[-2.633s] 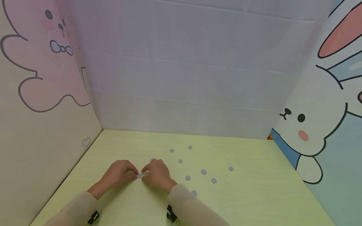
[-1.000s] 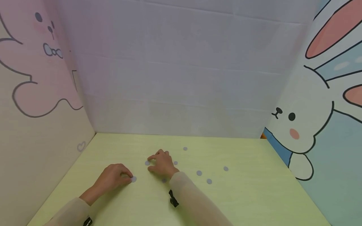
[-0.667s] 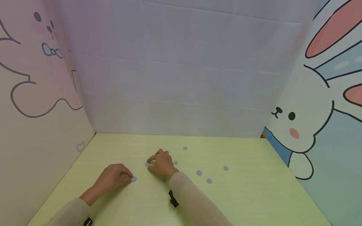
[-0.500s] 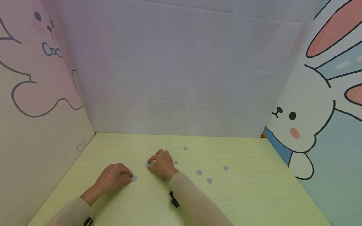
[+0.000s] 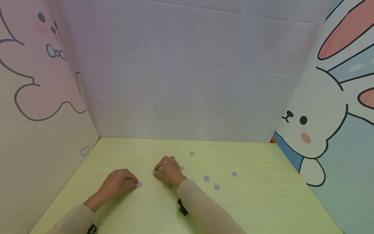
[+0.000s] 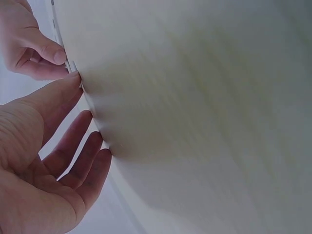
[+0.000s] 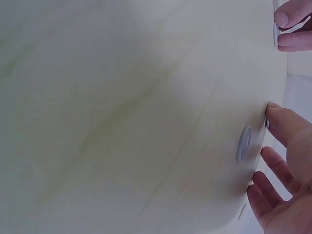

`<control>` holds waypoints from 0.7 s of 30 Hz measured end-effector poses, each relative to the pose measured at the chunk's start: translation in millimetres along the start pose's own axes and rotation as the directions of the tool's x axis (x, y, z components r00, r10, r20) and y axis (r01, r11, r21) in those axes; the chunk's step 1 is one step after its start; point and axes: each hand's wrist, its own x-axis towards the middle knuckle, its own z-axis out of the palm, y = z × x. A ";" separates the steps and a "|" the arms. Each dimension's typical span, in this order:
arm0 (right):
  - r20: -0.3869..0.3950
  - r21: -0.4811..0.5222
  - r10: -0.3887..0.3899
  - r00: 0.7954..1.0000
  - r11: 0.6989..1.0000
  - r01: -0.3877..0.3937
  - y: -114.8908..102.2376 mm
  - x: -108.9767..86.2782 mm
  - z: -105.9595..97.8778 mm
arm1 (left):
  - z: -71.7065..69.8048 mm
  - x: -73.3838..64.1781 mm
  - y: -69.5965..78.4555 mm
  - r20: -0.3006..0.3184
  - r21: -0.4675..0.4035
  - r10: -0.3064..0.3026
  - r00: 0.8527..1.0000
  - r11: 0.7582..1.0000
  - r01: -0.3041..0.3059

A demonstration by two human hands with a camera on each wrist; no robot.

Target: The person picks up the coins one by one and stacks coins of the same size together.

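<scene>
On the pale yellow-green table (image 5: 263, 201) lie several small grey discs. My left hand (image 5: 119, 182) pinches one flat disc (image 5: 139, 185) by its edge between thumb and index finger. To the right and slightly farther back, my right hand (image 5: 169, 169) has thumb and index fingertips on another grey disc (image 5: 153, 173), mostly covered by them. In the right wrist view that disc (image 7: 267, 122) shows as a thin edge at the fingertips. A ring-marked disc (image 7: 243, 143) lies close beside. The left wrist view shows the left fingertips on a disc (image 6: 74, 66) edge-on.
Loose discs lie around the right hand, including one disc (image 5: 192, 153) behind, another disc (image 5: 206, 178) to its right and a disc (image 5: 170, 186) near the wrist. A white back wall (image 5: 187, 81) and a rabbit-printed side panel (image 5: 327, 130) border the table.
My right hand has moved away from the left hand's disc to another one, drawn it slightly nearer, and brought its thumb and index finger together on it. The left hand stays at its disc.
</scene>
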 end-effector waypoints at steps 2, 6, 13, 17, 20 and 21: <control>0.006 0.025 -0.007 1.000 1.000 0.007 0.8 -1.4 -1.0 | 0.9 0.2 -1.0 0.000 0.004 -0.013 1.000 1.000 0.013; 0.022 0.063 -0.013 1.000 0.998 0.012 0.2 -4.1 -5.1 | 1.0 0.8 -1.2 0.002 0.003 -0.024 1.000 1.000 0.024; 0.036 0.123 -0.032 0.999 0.992 0.027 -3.2 -11.7 -13.3 | 0.0 1.6 3.1 0.006 0.000 -0.018 1.000 1.000 0.018; 0.043 0.163 -0.024 0.999 0.986 0.016 -6.5 -16.4 -14.6 | -0.7 0.7 5.0 0.004 0.001 -0.018 1.000 1.000 0.018; 0.047 0.183 -0.024 0.999 0.983 0.015 -10.0 -19.2 -13.6 | -0.8 -0.6 5.4 0.003 0.001 -0.020 1.000 1.000 0.020; 0.044 0.189 -0.027 0.999 0.982 0.018 -11.2 -19.9 -13.1 | -0.8 -1.1 5.4 0.004 0.002 -0.019 1.000 1.000 0.019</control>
